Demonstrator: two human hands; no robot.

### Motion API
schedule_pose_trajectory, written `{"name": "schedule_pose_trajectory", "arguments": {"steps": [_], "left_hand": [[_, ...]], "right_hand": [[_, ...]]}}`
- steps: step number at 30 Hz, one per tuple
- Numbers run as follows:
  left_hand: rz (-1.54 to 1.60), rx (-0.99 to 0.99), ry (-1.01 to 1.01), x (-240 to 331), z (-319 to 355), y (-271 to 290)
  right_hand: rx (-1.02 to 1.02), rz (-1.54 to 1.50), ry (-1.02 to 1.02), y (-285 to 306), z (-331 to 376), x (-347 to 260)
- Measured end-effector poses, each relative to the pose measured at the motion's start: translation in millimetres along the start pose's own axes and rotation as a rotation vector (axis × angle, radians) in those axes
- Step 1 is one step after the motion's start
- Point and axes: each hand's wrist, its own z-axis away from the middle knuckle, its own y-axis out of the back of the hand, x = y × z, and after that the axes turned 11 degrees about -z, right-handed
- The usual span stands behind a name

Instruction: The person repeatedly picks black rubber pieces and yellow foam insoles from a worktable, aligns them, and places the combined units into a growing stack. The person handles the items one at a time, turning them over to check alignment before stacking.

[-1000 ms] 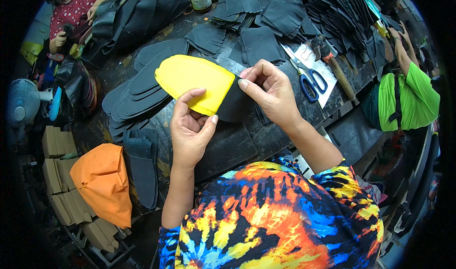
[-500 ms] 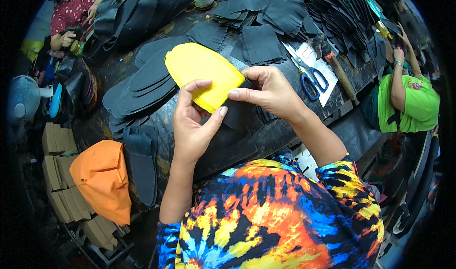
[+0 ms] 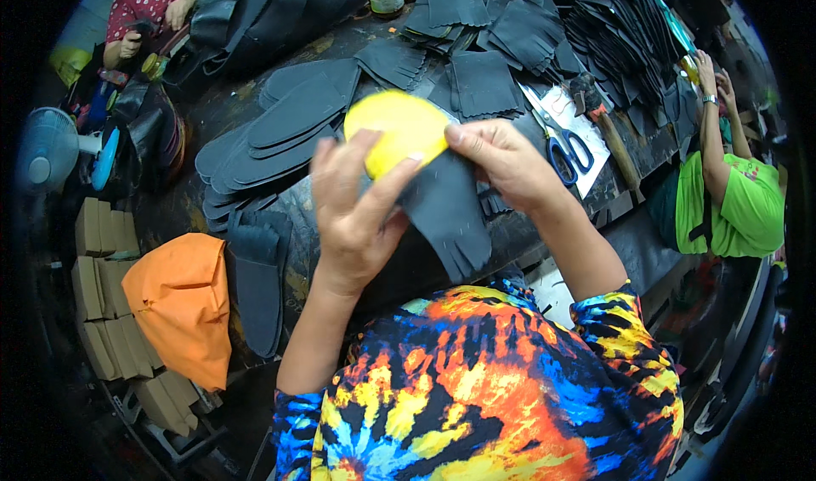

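Observation:
Over the near part of the dark worktable, a bright yellow rounded piece (image 3: 395, 128) with one straighter edge is held up. My right hand (image 3: 510, 162) pinches its right edge between thumb and fingers. My left hand (image 3: 353, 209), blurred by motion, has its fingers spread across the lower left of the yellow piece; whether they press on it I cannot tell. Below the yellow piece shows a dark grey cut piece (image 3: 446, 217) with slits at its lower end; whether it is held or lies on the table is unclear.
Stacked dark sole-shaped pieces (image 3: 268, 149) lie left, more dark cut pieces (image 3: 484, 82) beyond. Blue-handled scissors (image 3: 568, 154) and a hammer (image 3: 616, 145) lie right. An orange cloth (image 3: 178, 307) hangs over tan blocks (image 3: 102, 277). A fan (image 3: 47, 154) stands left; two people work nearby.
My left hand has loosened from the yellow piece, its fingers spreading. The yellow piece has shifted right and turned in my right hand. The slitted dark piece below it now shows.

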Motion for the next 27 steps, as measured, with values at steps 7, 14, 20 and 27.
{"name": "schedule_pose_trajectory", "arguments": {"steps": [7, 14, 20, 27], "left_hand": [[1.129, -0.139, 0.801, -2, -12, 5], [1.165, -0.145, 0.89, 2, 4, -18], [1.033, -0.104, 0.83, 5, 5, -21], [1.102, -0.125, 0.861, 0, 8, -26]], "right_hand": [[0.05, 0.139, 0.242, -11, 2, -7], [0.022, -0.021, 0.287, -20, -5, 16], [0.095, -0.001, 0.324, -21, -12, 25], [0.142, -0.03, 0.37, -26, -17, 29]]}}
